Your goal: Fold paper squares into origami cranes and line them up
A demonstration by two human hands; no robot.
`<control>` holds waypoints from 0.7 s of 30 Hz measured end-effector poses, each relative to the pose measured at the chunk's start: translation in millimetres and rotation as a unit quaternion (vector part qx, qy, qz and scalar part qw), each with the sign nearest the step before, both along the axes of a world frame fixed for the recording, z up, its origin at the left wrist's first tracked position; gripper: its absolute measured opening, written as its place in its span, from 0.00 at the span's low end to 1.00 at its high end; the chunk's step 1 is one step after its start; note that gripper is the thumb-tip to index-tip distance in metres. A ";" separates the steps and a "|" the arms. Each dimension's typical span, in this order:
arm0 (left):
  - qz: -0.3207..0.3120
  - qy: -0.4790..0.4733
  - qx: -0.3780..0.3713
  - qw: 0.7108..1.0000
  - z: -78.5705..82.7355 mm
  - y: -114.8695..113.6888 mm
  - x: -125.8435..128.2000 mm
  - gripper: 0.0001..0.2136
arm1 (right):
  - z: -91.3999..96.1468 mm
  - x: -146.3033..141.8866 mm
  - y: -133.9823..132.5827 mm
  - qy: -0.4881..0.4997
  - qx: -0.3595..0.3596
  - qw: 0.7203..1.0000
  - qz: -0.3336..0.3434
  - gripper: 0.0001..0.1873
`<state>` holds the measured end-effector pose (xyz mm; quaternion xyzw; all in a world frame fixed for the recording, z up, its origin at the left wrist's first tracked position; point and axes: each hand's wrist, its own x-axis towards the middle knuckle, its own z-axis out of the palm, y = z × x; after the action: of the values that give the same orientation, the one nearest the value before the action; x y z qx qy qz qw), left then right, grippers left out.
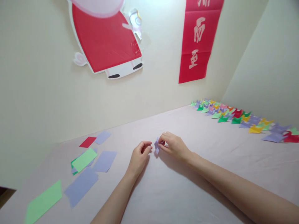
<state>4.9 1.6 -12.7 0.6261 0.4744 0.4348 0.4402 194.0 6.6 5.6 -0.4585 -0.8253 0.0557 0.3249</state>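
Right hand (171, 144) pinched folded purple paper (156, 147) by its right side, long axis running near-to-far; left hand (138, 157), loosely curled, nothing grasped, just beside.

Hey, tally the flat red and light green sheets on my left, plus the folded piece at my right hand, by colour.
Red sheet: 1
Light green sheets: 2
Folded purple piece at the right hand: 1
Total: 4

I count two hands (138, 157) (175, 147), one banner (199, 42), one red sheet (87, 142), two mint sheets (84, 160) (44, 202) (folded papers (223, 119): too many).
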 end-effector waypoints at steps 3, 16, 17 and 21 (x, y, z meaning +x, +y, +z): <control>0.004 0.013 -0.006 1.000 -0.7 -0.5 -0.1 0.12 | 5.7 43.7 -10.9 -0.008 -0.028 0.998 -0.055 0.04; 0.004 0.087 0.020 0.996 -5.6 -0.5 1.7 0.10 | 34.0 256.8 -19.9 -0.183 -0.191 0.789 -0.554 0.15; 0.004 0.089 0.021 0.996 -5.8 -0.9 1.5 0.10 | 32.6 259.4 -16.1 -0.183 -0.193 0.790 -0.553 0.16; 0.008 0.094 0.027 0.995 -5.1 -2.5 1.9 0.10 | 24.7 265.8 1.3 -0.187 -0.199 0.788 -0.552 0.17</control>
<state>6.7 -0.9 -17.8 0.6720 0.5073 0.3900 0.3728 459.8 7.9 30.3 -0.8920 -0.4466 -0.0570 0.0408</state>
